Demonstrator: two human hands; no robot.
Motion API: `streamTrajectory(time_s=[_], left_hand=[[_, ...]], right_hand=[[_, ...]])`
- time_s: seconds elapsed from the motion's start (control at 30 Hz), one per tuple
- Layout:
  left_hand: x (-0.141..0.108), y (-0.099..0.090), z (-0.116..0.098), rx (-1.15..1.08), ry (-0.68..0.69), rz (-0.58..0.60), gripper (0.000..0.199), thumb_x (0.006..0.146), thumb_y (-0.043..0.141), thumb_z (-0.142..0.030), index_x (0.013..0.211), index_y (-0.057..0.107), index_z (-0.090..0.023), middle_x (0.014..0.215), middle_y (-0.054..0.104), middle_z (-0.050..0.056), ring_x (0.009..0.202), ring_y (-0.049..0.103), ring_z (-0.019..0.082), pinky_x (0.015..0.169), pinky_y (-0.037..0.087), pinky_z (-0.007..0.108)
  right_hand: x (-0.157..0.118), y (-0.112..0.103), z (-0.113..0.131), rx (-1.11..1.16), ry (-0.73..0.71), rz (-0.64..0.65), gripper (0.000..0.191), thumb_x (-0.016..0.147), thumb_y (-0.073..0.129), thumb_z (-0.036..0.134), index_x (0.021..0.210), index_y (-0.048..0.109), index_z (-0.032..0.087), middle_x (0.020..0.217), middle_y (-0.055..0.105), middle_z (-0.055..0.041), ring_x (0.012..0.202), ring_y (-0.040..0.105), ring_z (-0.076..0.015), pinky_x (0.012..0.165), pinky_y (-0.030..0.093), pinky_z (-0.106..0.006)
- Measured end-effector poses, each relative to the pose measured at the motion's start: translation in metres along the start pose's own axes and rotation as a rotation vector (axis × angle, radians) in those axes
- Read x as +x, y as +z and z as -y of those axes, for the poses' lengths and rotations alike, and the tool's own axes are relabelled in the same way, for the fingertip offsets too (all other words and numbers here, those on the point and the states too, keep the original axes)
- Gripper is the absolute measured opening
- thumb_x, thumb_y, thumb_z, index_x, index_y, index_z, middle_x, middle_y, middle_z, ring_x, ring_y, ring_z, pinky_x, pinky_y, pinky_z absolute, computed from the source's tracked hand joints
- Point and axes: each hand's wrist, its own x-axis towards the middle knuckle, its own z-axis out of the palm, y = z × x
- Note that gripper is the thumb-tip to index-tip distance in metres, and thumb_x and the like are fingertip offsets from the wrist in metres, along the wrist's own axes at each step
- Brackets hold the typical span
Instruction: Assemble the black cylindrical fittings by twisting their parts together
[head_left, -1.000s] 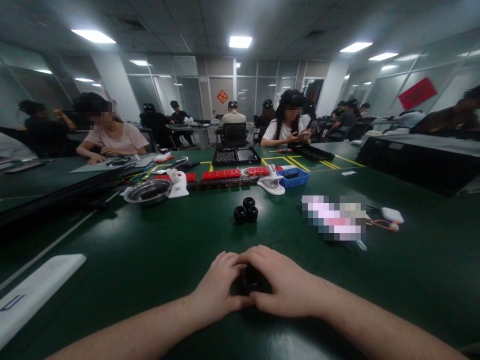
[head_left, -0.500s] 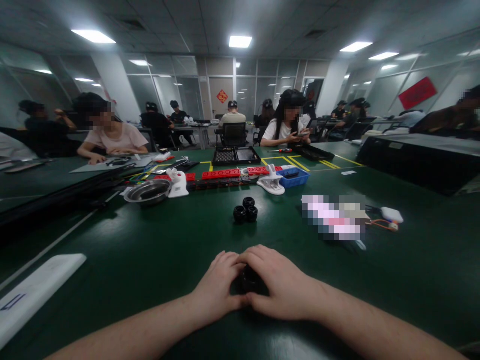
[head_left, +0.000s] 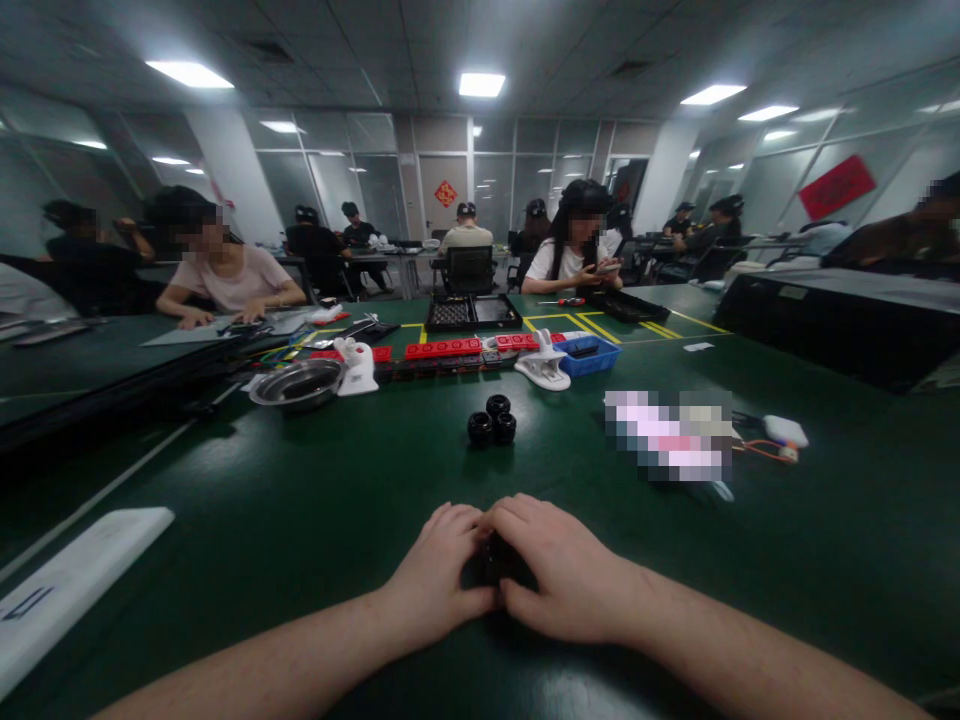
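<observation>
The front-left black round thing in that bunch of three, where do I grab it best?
I'd pinch the front-left piece by its rounded outer wall, coming down from the left and near side. The right piece and the back piece crowd its other sides. Its opening faces up, but it looks small, so the outside is probably easier.

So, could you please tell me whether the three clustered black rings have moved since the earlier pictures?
No: against the blue tray, the clustered black rings sit in the same place, nearer the viewer and leftward.
</observation>
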Motion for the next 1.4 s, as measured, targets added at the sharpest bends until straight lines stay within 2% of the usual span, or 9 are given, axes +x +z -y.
streamTrajectory(time_s=[0.23,0.37,0.47,0.6,0.77,0.97,1.17,1.27,1.4], left_hand=[[0.0,0.0,0.002,-0.002,0.023,-0.008,0.039,0.065,0.064,-0.039,0.1,0.055,-0.022,0.106,0.053,0.004,0.1,0.045,0.024,0.093,0.029,0.042],[0.001,0.0,0.002,-0.012,0.016,-0.006,0.041,0.067,0.063,-0.04,0.103,0.053,-0.023,0.108,0.053,0.004,0.102,0.044,0.025,0.097,0.024,0.045],[0.001,-0.001,0.0,-0.009,-0.003,-0.002,0.038,0.069,0.061,-0.04,0.102,0.054,-0.023,0.106,0.053,0.004,0.101,0.045,0.023,0.098,0.024,0.044],[0.001,-0.001,0.001,0.015,0.014,-0.001,0.035,0.069,0.061,-0.041,0.099,0.057,-0.023,0.106,0.054,0.003,0.1,0.046,0.023,0.095,0.028,0.042],[0.001,0.0,0.003,0.013,0.028,-0.003,0.045,0.063,0.064,-0.049,0.099,0.057,-0.023,0.108,0.053,0.003,0.1,0.045,0.025,0.093,0.028,0.043],[0.001,0.0,0.001,-0.012,0.02,-0.035,0.031,0.067,0.063,-0.039,0.094,0.059,-0.023,0.103,0.055,0.003,0.098,0.046,0.023,0.089,0.034,0.038],[0.002,0.001,0.003,-0.02,0.011,-0.039,0.036,0.067,0.063,-0.04,0.098,0.058,-0.023,0.103,0.055,0.003,0.097,0.047,0.023,0.091,0.032,0.041],[0.002,0.002,0.005,0.006,0.027,-0.031,0.034,0.067,0.063,-0.043,0.094,0.06,-0.022,0.103,0.054,0.004,0.098,0.046,0.024,0.093,0.03,0.042],[0.002,0.002,0.004,-0.001,0.04,-0.032,0.038,0.066,0.063,-0.045,0.096,0.058,-0.022,0.105,0.054,0.004,0.098,0.046,0.024,0.091,0.033,0.04]], right_hand=[[0.002,0.004,-0.005,-0.039,0.104,-0.031,0.024,0.075,0.055,0.038,0.087,0.054,0.017,0.082,0.056,-0.0049,0.076,0.049,-0.0186,0.065,0.038,-0.029],[0.002,0.0,-0.003,-0.016,0.027,0.01,0.015,0.073,0.055,0.024,0.086,0.054,0.016,0.081,0.056,-0.0039,0.075,0.05,-0.017,0.068,0.038,-0.028],[0.001,-0.004,-0.001,0.038,-0.02,-0.004,0.022,0.07,0.055,0.016,0.091,0.053,0.016,0.088,0.056,-0.0047,0.081,0.05,-0.0172,0.073,0.039,-0.029],[0.002,-0.001,-0.004,0.024,0.099,-0.058,0.025,0.072,0.058,0.031,0.092,0.053,0.017,0.089,0.056,-0.0054,0.082,0.051,-0.0192,0.071,0.04,-0.03],[0.003,0.007,-0.008,-0.025,0.231,0.004,0.03,0.073,0.055,0.045,0.085,0.054,0.017,0.078,0.058,-0.0042,0.067,0.054,-0.0171,0.057,0.038,-0.026],[0.002,0.005,-0.006,0.02,0.176,0.018,0.024,0.075,0.056,0.036,0.09,0.057,0.017,0.08,0.06,-0.0047,0.07,0.056,-0.0174,0.06,0.04,-0.025],[-0.003,-0.01,-0.002,0.216,0.031,0.085,0.032,0.075,0.054,0.017,0.107,0.053,0.02,0.1,0.058,-0.0048,0.091,0.054,-0.0177,0.08,0.04,-0.027],[-0.003,-0.008,-0.001,0.164,0.102,0.024,0.038,0.071,0.06,0.028,0.107,0.052,0.019,0.099,0.057,-0.0064,0.091,0.051,-0.0213,0.079,0.04,-0.032],[-0.001,0.001,-0.004,0.088,0.195,0.048,0.035,0.068,0.062,0.04,0.092,0.056,0.016,0.086,0.057,-0.0061,0.077,0.052,-0.0198,0.064,0.041,-0.029]])
